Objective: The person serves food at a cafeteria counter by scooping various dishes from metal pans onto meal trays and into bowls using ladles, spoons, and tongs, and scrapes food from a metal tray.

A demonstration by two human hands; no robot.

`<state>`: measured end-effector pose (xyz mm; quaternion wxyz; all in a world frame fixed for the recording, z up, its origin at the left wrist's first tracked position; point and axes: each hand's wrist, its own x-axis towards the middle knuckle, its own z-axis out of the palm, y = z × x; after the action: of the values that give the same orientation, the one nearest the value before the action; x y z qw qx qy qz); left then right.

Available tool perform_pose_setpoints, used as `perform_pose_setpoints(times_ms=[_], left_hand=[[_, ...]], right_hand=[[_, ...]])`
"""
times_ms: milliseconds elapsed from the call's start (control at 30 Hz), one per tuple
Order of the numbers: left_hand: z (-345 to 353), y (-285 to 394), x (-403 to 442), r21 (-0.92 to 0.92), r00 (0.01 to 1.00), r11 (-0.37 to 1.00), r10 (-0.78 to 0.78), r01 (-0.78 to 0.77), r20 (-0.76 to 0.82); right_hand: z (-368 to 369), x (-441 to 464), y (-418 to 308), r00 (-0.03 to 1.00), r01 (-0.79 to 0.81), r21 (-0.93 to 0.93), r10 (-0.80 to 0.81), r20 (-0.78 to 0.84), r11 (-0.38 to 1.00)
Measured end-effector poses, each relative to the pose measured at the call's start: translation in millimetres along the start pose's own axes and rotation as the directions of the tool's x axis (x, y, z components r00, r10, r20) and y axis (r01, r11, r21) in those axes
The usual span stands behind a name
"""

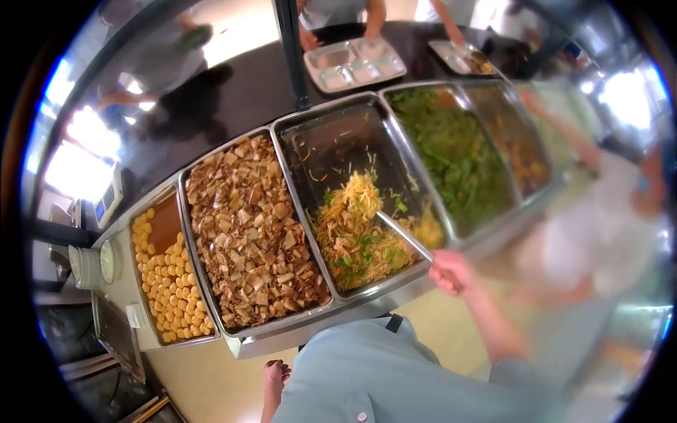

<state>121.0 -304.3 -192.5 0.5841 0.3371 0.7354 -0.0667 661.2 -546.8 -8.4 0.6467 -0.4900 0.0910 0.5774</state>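
Note:
My right hand (453, 272) is wrapped round the metal handle of a serving spoon (405, 235). The spoon's far end is buried in a heap of shredded stir-fry with green bits (367, 243), so its bowl is hidden. That food fills the near part of a deep steel pan (310, 151), whose far part shows bare metal with scattered shreds. Hanging low beside my light blue top, my left hand (277, 371) has its fingers curled in, with nothing visible in them.
Left of the pan are chopped brown meat (247, 225) and round yellow pieces (173, 282); right of it, leafy greens (451, 151). Across the dark counter (240, 84), people's hands are at compartment trays (356, 63). A blurred co-worker (599, 218) stands at right. Stacked plates (84, 266) sit at left.

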Motion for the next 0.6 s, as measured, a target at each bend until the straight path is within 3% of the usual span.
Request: perform_pose_setpoints(times_ms=[233, 300, 467, 600], left_hand=[[36.6, -5.5, -8.9, -0.101, 0.999, 0.995, -0.015, 0.011, -0.039], [37.3, -8.0, -17.8, -0.114, 0.998, 0.993, -0.025, 0.019, -0.05], [34.9, -25.9, -17.2, -0.191, 0.993, 0.979, -0.091, 0.074, -0.081], [40.4, -19.6, -37.1, -0.227, 0.988, 0.969, -0.126, 0.103, -0.093]], right_hand=[[30.6, 38.9, -118.1, 0.989, 0.144, -0.143, -0.136, 0.064, 0.979], [21.5, 80.8, -148.3, 0.957, 0.238, -0.145, -0.205, 0.207, 0.961], [48.1, 173.5, -197.7, 0.942, 0.329, -0.125, -0.317, 0.107, 0.936], [54.6, 251.2, -179.7, 0.867, 0.401, -0.511, -0.495, -0.055, 0.76]])
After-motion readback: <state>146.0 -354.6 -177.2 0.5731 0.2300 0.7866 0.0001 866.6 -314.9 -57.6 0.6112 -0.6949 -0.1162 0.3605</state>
